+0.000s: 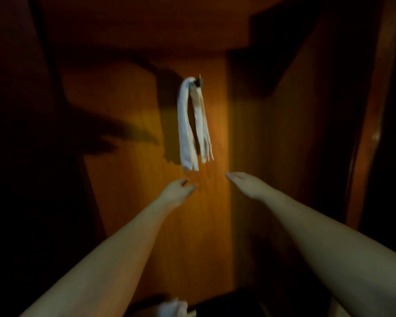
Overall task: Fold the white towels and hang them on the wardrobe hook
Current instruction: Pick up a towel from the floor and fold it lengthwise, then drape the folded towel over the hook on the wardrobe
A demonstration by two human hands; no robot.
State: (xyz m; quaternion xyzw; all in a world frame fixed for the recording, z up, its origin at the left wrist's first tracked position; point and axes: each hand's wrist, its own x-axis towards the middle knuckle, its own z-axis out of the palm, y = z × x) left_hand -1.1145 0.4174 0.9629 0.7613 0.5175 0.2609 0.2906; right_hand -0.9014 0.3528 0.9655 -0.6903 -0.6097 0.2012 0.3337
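Hanging from a small dark metal wardrobe hook (199,82), a white folded cloth towel (190,124) droops in long narrow layers against the orange-brown wooden wardrobe panel (128,124). Its loose ends dangle free, just above both hands. It looks light and limp, soft woven fabric with no stiffness, so it should slide or slump off the hook if nudged sideways. The safest place to take hold, I would judge, is high up near the fold where it drapes over the hook, pinching all layers together; tugging the tails below would likely pull it unevenly.

The left hand (177,191) reaches up toward the lower ends, fingers loosely curled and holding nothing, close under the towel but not touching it. The right hand (244,183) is stretched flat, fingers straight, also empty and a little apart to the right.

The panel is smooth, glossy veneer with faint vertical grain, lit warmly in the middle and falling into deep shadow at the sides. At the bottom edge a crumpled white cloth (173,308) shows, blurred; it may be another towel waiting, though I cannot tell for sure.
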